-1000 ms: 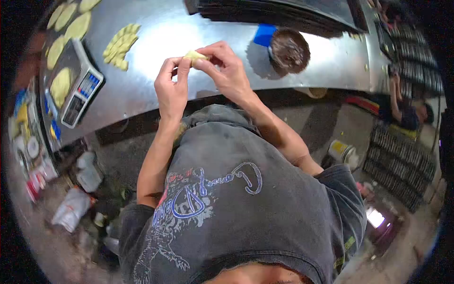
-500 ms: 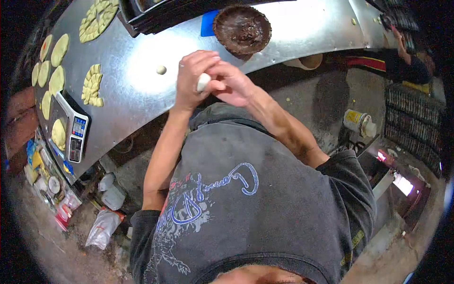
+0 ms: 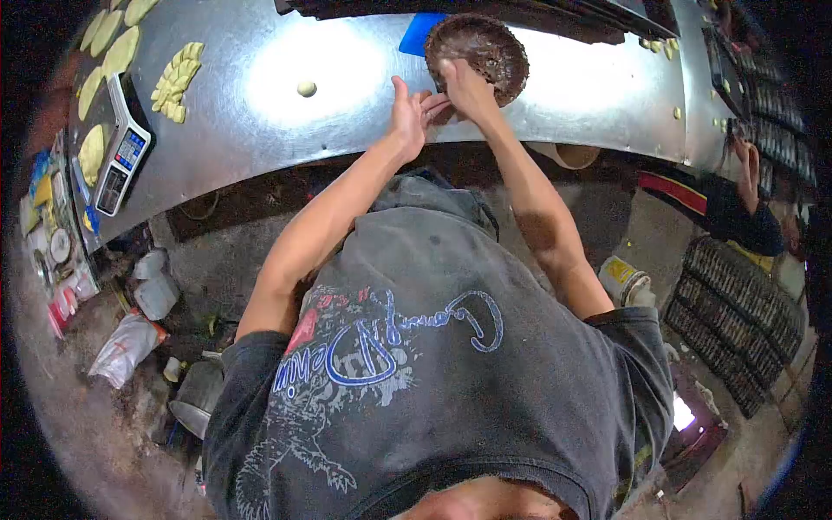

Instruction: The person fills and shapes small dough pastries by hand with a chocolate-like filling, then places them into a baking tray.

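Observation:
My right hand (image 3: 471, 91) reaches over the near rim of a round bowl (image 3: 518, 65) of dark brown paste. Its fingers are curled down at the paste, and whatever is in them is hidden. Just left of the bowl, my left hand (image 3: 412, 120) is held palm up, with the thumb raised and the fingers stretched toward the right hand. No dough shows in it from this angle. A small pale dough ball (image 3: 306, 88) sits on the metal table (image 3: 234, 139), left of both hands.
Cut dough pieces (image 3: 179, 80) and flat dough rounds (image 3: 121, 50) lie at the left, beside a digital scale (image 3: 126, 165). A blue flat piece (image 3: 419, 33) touches the bowl. Dark trays (image 3: 537, 16) line the back. Another person's arm (image 3: 745, 165) shows at far right.
My hands, earlier together around a white piece of dough, have parted. The right moved into the bowl; the left opened and shifted right. The white piece no longer shows. The view has shifted too.

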Action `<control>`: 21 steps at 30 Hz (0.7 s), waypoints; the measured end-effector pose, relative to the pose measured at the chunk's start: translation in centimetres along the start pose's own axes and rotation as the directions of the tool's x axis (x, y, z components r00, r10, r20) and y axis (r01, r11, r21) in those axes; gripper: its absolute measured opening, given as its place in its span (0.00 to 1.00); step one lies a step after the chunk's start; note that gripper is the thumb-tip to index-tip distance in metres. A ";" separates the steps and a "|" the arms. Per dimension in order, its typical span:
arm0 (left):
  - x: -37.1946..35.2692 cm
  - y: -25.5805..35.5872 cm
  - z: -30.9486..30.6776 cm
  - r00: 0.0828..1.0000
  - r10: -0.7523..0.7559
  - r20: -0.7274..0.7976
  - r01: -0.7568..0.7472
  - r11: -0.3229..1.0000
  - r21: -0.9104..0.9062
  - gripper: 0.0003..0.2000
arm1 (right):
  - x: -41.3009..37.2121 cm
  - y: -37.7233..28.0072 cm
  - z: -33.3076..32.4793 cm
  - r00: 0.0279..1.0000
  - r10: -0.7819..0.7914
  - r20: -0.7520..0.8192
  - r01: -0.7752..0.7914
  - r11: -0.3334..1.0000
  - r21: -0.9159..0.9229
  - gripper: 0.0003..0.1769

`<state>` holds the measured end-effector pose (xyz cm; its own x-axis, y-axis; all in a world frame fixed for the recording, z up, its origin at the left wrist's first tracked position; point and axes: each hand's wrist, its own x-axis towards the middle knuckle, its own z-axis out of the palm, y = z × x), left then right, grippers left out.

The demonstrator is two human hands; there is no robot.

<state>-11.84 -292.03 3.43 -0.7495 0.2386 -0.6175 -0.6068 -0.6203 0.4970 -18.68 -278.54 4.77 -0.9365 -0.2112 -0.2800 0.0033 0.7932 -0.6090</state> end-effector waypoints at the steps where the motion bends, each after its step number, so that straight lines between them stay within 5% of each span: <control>1: 0.3 -0.3 -0.2 1.000 -0.002 -0.004 0.002 1.000 -0.025 0.50 | 0.8 0.6 0.0 0.998 0.047 -0.036 -0.044 0.995 0.094 0.29; 2: 0.6 -0.3 -0.4 1.000 -0.004 -0.009 0.004 0.999 -0.050 0.47 | 1.3 1.0 -0.6 0.998 -0.020 -0.062 0.028 0.991 0.132 0.32; 5: 1.4 0.1 -0.9 0.998 -0.021 -0.066 0.033 0.984 0.175 0.36 | 0.8 0.1 -2.5 0.995 0.101 -0.016 -0.085 0.907 0.413 0.29; 6: 0.2 1.1 -0.2 0.990 0.051 -0.130 -0.016 0.967 0.254 0.26 | -0.8 -2.7 -4.0 0.980 0.167 0.110 -0.199 0.770 0.606 0.27; 8: -2.1 2.7 -0.5 0.922 0.382 0.060 -0.360 0.792 0.493 0.23 | -1.9 -3.8 -3.7 0.973 0.032 0.227 -0.223 0.372 0.901 0.27; 9: -3.5 3.6 -1.0 0.841 0.508 0.183 -0.510 0.636 0.579 0.22 | -2.3 -4.5 -3.3 0.965 -0.053 0.257 -0.249 0.124 0.961 0.27; 12: -8.8 7.1 -1.9 0.799 0.566 0.203 -0.536 0.518 0.667 0.18 | -4.1 -8.2 -2.0 0.911 -0.277 0.306 -0.369 -0.212 0.905 0.28; 14: -10.5 8.2 -3.5 0.698 0.692 0.184 -0.643 0.493 0.586 0.18 | -5.2 -11.7 0.0 0.910 -0.291 0.297 -0.362 -0.207 0.909 0.27; 17: -13.8 10.8 -5.7 0.660 0.751 -0.012 -0.599 0.537 0.594 0.19 | -6.1 -16.5 3.0 0.893 -0.335 0.301 -0.372 -0.172 0.912 0.34; 19: -15.5 12.0 -7.5 0.636 0.767 -0.080 -0.611 0.564 0.556 0.18 | -6.5 -19.8 4.4 0.901 -0.326 0.287 -0.327 -0.076 0.942 0.34; 21: -16.7 12.9 -9.1 0.599 0.786 -0.152 -0.625 0.578 0.525 0.19 | -5.9 -22.0 5.8 0.928 -0.311 0.207 -0.164 0.157 0.974 0.30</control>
<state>-4.74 -310.88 14.63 -0.8857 -0.4587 -0.0721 -0.0214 -0.1148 0.9932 -11.19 -298.08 15.52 -0.7973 -0.5606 -0.2237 0.4961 -0.3974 -0.7720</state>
